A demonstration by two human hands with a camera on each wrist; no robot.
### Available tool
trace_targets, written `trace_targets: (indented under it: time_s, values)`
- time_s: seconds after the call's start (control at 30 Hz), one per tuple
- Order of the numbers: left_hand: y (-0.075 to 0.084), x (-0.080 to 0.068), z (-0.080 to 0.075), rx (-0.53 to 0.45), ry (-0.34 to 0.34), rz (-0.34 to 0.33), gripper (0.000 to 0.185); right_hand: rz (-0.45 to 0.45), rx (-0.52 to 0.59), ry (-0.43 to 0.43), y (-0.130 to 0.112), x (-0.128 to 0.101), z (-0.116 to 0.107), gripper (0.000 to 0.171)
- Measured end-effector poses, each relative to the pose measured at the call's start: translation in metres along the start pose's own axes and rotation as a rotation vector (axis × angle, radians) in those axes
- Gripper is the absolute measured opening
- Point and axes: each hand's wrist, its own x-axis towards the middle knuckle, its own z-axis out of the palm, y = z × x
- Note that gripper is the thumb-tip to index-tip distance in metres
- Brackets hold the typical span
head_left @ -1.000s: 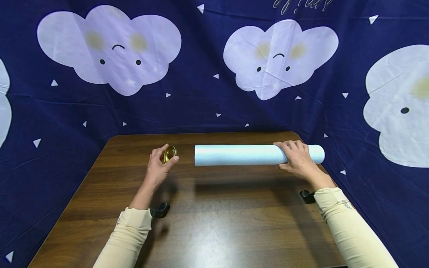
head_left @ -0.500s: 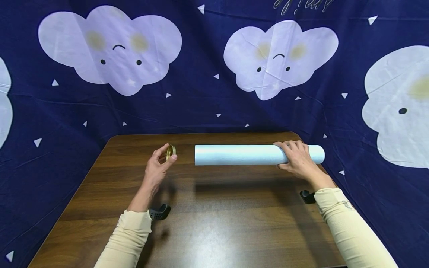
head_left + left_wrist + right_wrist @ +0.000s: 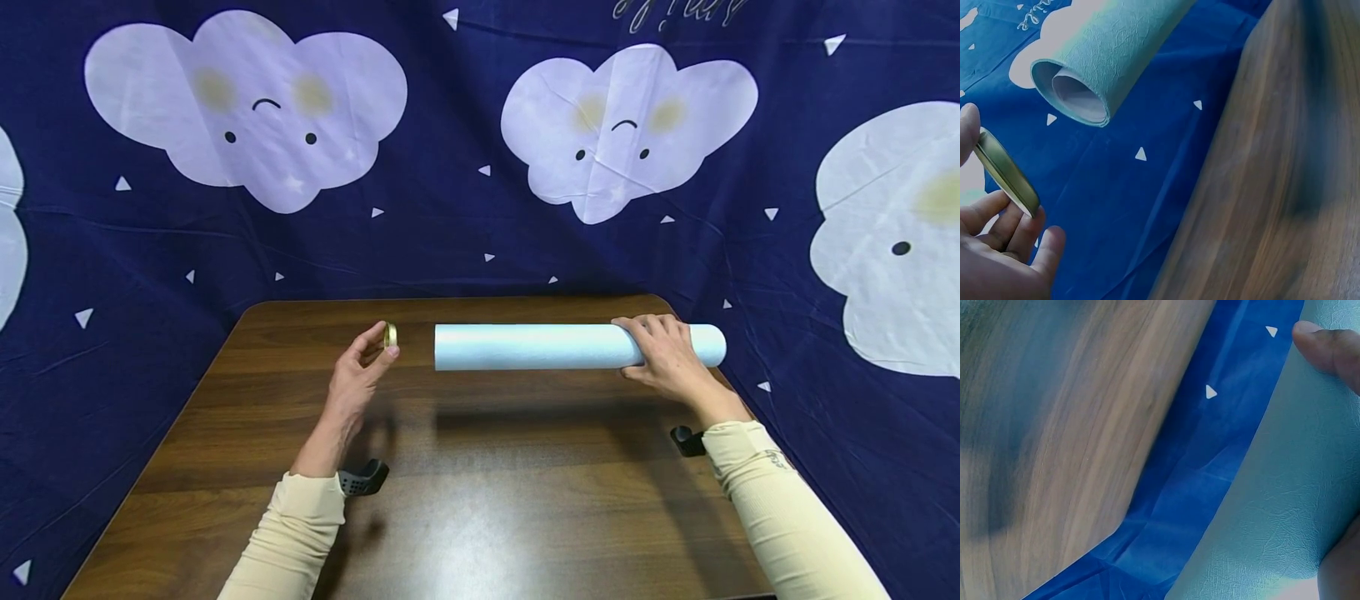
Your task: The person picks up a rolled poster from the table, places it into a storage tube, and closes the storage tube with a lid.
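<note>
Gold-coloured ring (image 3: 390, 335) is pinched edge-on between thumb and fingertips of the left hand (image 3: 356, 375), just at nine o'clock from the pale blue paper roll (image 3: 540, 347). The right hand (image 3: 667, 357) grips the roll near its three o'clock end, above the wooden table (image 3: 480, 500). Best to hold the roll level, ring square to its open end.

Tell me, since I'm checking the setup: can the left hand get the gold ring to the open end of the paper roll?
Probably yes. The left hand pinches the gold ring beside the paper roll's open end, with nothing between them.
</note>
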Motion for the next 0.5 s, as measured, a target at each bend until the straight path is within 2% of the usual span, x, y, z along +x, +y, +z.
trace_targets:
  time_s: [0.5]
  values:
    - [-0.005,-0.001,0.019,-0.070,-0.022,0.013,0.053,-0.007,0.009,0.009,0.001,-0.001,0.002,0.078]
